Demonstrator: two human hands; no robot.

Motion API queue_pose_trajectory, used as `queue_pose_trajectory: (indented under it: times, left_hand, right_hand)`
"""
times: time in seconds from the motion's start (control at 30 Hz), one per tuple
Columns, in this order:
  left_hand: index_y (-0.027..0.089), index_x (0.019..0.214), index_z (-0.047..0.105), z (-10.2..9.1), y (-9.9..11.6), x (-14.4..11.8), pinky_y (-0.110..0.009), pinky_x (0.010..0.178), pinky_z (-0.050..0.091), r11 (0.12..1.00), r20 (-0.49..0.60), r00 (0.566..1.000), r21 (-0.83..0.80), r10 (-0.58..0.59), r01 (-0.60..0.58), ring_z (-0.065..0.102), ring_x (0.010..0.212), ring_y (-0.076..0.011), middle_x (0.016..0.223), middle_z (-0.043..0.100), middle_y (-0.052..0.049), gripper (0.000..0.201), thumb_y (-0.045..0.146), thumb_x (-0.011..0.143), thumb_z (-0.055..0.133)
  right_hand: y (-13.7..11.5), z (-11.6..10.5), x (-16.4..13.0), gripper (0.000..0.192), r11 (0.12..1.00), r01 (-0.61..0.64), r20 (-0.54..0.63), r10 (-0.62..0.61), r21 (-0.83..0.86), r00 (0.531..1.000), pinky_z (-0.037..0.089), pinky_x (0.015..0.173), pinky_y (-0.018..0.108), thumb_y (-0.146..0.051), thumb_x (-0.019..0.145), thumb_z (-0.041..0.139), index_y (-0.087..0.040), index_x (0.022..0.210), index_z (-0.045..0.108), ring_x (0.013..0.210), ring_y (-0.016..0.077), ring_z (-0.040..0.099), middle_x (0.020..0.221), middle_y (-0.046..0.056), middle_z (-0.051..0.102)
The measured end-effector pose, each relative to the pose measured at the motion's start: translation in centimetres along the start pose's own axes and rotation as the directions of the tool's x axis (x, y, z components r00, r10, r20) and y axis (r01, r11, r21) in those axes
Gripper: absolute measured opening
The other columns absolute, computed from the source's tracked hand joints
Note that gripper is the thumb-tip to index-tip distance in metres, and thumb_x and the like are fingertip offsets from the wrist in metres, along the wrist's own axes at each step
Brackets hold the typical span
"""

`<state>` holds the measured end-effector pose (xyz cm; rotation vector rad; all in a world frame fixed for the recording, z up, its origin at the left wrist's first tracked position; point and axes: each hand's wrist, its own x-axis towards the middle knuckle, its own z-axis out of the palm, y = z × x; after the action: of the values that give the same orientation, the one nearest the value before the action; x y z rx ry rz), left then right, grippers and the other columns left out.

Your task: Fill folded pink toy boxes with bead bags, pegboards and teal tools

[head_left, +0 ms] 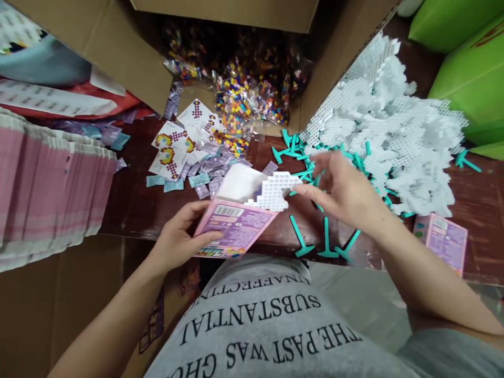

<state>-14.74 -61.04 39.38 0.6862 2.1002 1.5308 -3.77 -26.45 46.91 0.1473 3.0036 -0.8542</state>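
Note:
My left hand grips a small pink and purple box by its left side, its top flap open. A white studded pegboard piece sticks out of the box's open end. My right hand hovers just right of that piece, fingers spread and blurred, holding nothing that I can see. Teal plastic tools lie on the dark table below my right hand.
A big heap of white pegboards fills the right side. An open cardboard carton holds bags of coloured beads. Pattern cards and purple sachets lie ahead. Flat pink boxes stack on the left; another pink box lies at right.

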Motion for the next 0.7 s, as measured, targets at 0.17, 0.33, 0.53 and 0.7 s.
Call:
queue_pose_trajectory:
  times: [0.17, 0.33, 0.53, 0.7]
  left_hand:
    - [0.022, 0.123, 0.068, 0.5, 0.1, -0.7, -0.031, 0.085, 0.064, 0.999, -0.116, 0.993, -0.012, 0.033, -0.035, 0.078, 0.095, -0.021, 0.109, 0.081, -0.005, 0.052, 0.036, 0.08, 0.093]
    - [0.02, 0.126, 0.068, 1.4, 0.6, -0.1, -0.032, 0.087, 0.063, 0.998, -0.098, 0.995, -0.058, 0.018, -0.024, 0.077, 0.096, -0.0207, 0.111, 0.081, -0.007, 0.055, 0.039, 0.08, 0.093]
    - [0.019, 0.124, 0.068, 1.8, 0.5, -0.5, -0.032, 0.084, 0.063, 0.989, -0.083, 0.997, -0.149, -0.007, -0.005, 0.077, 0.094, -0.0207, 0.109, 0.081, -0.007, 0.054, 0.037, 0.08, 0.094]
    - [0.021, 0.127, 0.066, 3.2, 1.3, -0.5, -0.033, 0.089, 0.063, 0.969, -0.034, 0.999, -0.247, -0.014, 0.005, 0.077, 0.101, -0.0211, 0.117, 0.079, -0.009, 0.056, 0.033, 0.079, 0.094]
  right_hand:
    - [2.5, 7.4, -3.2, 0.029, 0.916, -0.225, 0.437, 0.36, -0.331, 0.824, 0.046, 0.068, 0.038, -0.042, 0.096, 0.068, -0.016, 0.109, 0.067, 0.084, 0.0315, 0.073, 0.099, 0.017, 0.076]
    - [3.5, 6.4, -3.4, 0.032, 0.966, -0.256, 0.356, 0.249, -0.028, 0.9, 0.049, 0.068, 0.037, -0.025, 0.089, 0.059, -0.016, 0.119, 0.065, 0.076, 0.0249, 0.072, 0.09, 0.01, 0.075]
    - [-0.5, -4.0, -1.1, 0.02, 0.862, 0.195, -0.532, 0.099, 0.469, 0.841, 0.06, 0.066, 0.036, -0.033, 0.097, 0.075, -0.034, 0.116, 0.07, 0.072, 0.018, 0.072, 0.105, 0.003, 0.072]
    - [-5.1, -1.4, 3.4, 0.037, 0.858, 0.458, -0.621, -0.231, 0.232, 0.749, 0.067, 0.085, 0.039, -0.034, 0.101, 0.074, -0.041, 0.135, 0.06, 0.092, 0.0195, 0.076, 0.131, 0.001, 0.07]
